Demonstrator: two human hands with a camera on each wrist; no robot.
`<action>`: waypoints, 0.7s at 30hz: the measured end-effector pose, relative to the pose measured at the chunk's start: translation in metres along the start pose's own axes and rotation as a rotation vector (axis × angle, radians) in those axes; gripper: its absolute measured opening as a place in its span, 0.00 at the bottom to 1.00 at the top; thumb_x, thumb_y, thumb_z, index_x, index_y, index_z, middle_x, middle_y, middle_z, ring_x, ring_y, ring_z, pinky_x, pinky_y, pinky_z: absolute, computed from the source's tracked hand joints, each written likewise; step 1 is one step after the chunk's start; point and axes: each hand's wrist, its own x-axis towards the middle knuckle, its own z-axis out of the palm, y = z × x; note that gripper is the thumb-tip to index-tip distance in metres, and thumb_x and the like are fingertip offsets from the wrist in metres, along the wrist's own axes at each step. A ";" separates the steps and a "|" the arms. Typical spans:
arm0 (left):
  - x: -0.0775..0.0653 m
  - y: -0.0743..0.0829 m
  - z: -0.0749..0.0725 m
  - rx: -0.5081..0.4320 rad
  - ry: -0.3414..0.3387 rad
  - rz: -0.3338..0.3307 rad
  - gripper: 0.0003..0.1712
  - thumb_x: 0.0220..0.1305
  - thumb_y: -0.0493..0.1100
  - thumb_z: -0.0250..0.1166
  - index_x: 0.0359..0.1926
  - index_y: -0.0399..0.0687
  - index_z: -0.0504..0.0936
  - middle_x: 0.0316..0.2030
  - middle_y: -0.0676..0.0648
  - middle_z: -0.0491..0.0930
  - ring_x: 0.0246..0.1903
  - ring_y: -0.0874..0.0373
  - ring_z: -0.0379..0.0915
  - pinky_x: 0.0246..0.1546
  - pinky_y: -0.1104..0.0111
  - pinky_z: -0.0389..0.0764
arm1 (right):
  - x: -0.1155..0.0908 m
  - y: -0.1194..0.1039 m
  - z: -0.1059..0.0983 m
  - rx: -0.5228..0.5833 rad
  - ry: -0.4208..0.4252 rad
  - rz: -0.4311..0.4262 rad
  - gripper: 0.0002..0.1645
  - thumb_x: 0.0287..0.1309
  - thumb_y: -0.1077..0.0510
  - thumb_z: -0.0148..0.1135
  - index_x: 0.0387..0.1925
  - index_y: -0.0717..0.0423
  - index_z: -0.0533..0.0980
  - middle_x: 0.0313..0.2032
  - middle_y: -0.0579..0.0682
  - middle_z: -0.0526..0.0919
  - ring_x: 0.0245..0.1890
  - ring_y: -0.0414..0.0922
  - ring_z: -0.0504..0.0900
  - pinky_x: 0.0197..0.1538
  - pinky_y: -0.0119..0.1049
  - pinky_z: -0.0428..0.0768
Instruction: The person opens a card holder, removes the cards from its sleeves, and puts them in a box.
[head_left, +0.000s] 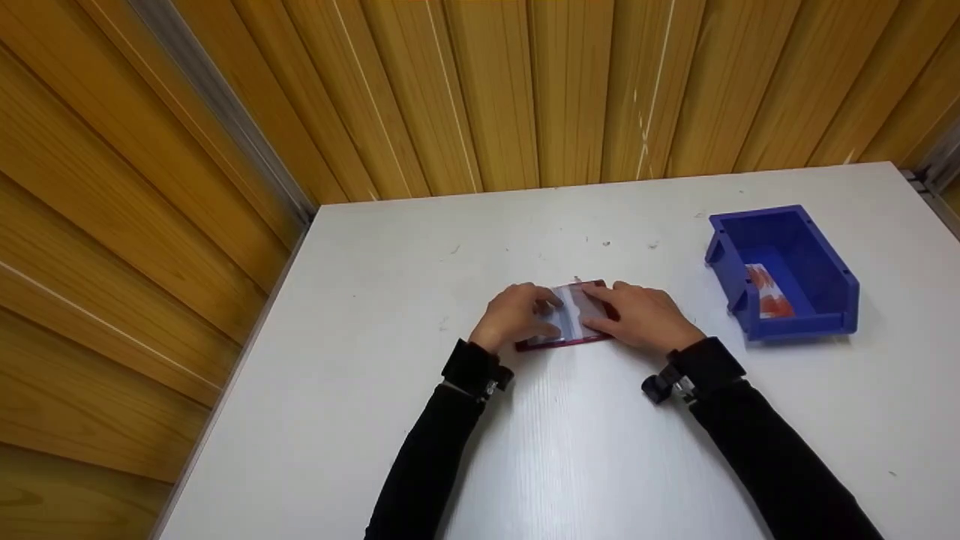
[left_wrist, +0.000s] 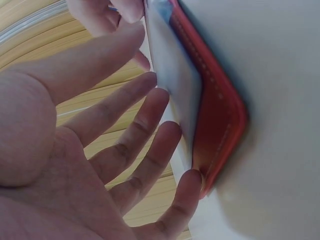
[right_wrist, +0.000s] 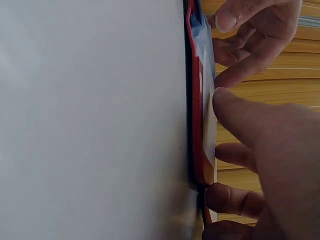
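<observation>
A red stitched wallet (head_left: 571,309) lies spread flat on the table, with clear and whitish plastic sleeves inside. Its red corner (left_wrist: 222,125) and a slightly lifted sleeve (left_wrist: 177,75) show in the left wrist view. My left hand (head_left: 517,315) is at the wallet's left half, fingers spread and gently bent, fingertips against the sleeve edge. On the right half rests my right hand (head_left: 645,319). Its thumb touches the sleeve near the middle, and its other fingertips lie along the wallet's far and right edges. Neither hand visibly grips the wallet.
A blue plastic bin (head_left: 836,262) stands on the white table (head_left: 375,337) to the right, holding a red-and-white printed card or packet (head_left: 769,292). Wood-patterned walls (head_left: 495,97) rise behind and to the left of the table.
</observation>
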 end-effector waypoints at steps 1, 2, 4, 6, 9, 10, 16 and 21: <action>0.000 0.000 0.000 0.001 0.000 0.001 0.24 0.55 0.42 0.80 0.54 0.49 0.88 0.44 0.47 0.87 0.46 0.56 0.80 0.51 0.64 0.78 | 0.000 0.000 0.000 -0.004 -0.010 0.003 0.39 0.69 0.35 0.62 0.75 0.43 0.69 0.39 0.54 0.78 0.33 0.48 0.74 0.35 0.41 0.69; 0.000 0.000 0.000 0.001 0.000 0.000 0.24 0.55 0.42 0.80 0.54 0.49 0.88 0.44 0.47 0.87 0.46 0.56 0.80 0.51 0.64 0.78 | 0.001 0.001 0.000 -0.003 -0.018 0.005 0.39 0.68 0.35 0.62 0.75 0.43 0.69 0.37 0.54 0.76 0.32 0.48 0.72 0.34 0.40 0.66; 0.001 0.000 -0.001 0.001 -0.003 -0.007 0.24 0.55 0.42 0.80 0.54 0.49 0.88 0.44 0.47 0.87 0.46 0.56 0.79 0.51 0.65 0.78 | 0.001 0.003 0.000 0.011 -0.027 0.010 0.39 0.68 0.35 0.63 0.74 0.43 0.70 0.36 0.53 0.75 0.31 0.47 0.70 0.33 0.38 0.63; 0.001 0.001 -0.001 -0.002 -0.003 -0.015 0.24 0.55 0.42 0.80 0.54 0.49 0.88 0.44 0.47 0.87 0.46 0.56 0.79 0.51 0.65 0.78 | 0.002 0.004 0.000 0.043 -0.027 0.015 0.39 0.67 0.36 0.65 0.73 0.44 0.71 0.36 0.53 0.74 0.31 0.47 0.69 0.33 0.39 0.63; 0.001 0.001 -0.001 -0.006 0.005 -0.019 0.24 0.55 0.42 0.80 0.54 0.49 0.88 0.45 0.46 0.87 0.46 0.55 0.79 0.52 0.64 0.78 | 0.003 0.007 0.000 0.105 -0.009 0.029 0.38 0.64 0.37 0.68 0.71 0.45 0.74 0.36 0.52 0.74 0.32 0.47 0.68 0.35 0.39 0.62; 0.001 0.001 -0.001 -0.004 0.007 -0.018 0.24 0.55 0.42 0.80 0.54 0.49 0.88 0.45 0.46 0.87 0.46 0.55 0.79 0.52 0.64 0.78 | 0.003 0.008 0.001 0.129 0.000 0.034 0.37 0.63 0.37 0.69 0.70 0.45 0.75 0.36 0.51 0.73 0.32 0.47 0.68 0.35 0.39 0.61; 0.000 0.000 0.002 0.005 0.016 0.000 0.24 0.54 0.41 0.81 0.54 0.49 0.89 0.43 0.46 0.87 0.45 0.55 0.79 0.51 0.64 0.78 | 0.005 0.012 0.007 0.229 0.055 0.047 0.36 0.57 0.39 0.75 0.65 0.44 0.79 0.34 0.51 0.74 0.33 0.47 0.68 0.37 0.40 0.63; 0.001 0.000 0.003 0.045 0.026 0.035 0.24 0.53 0.40 0.81 0.53 0.48 0.89 0.43 0.46 0.86 0.43 0.56 0.79 0.49 0.65 0.78 | 0.006 0.015 0.007 0.192 0.049 0.051 0.44 0.57 0.37 0.74 0.72 0.46 0.73 0.52 0.57 0.83 0.45 0.51 0.77 0.49 0.48 0.74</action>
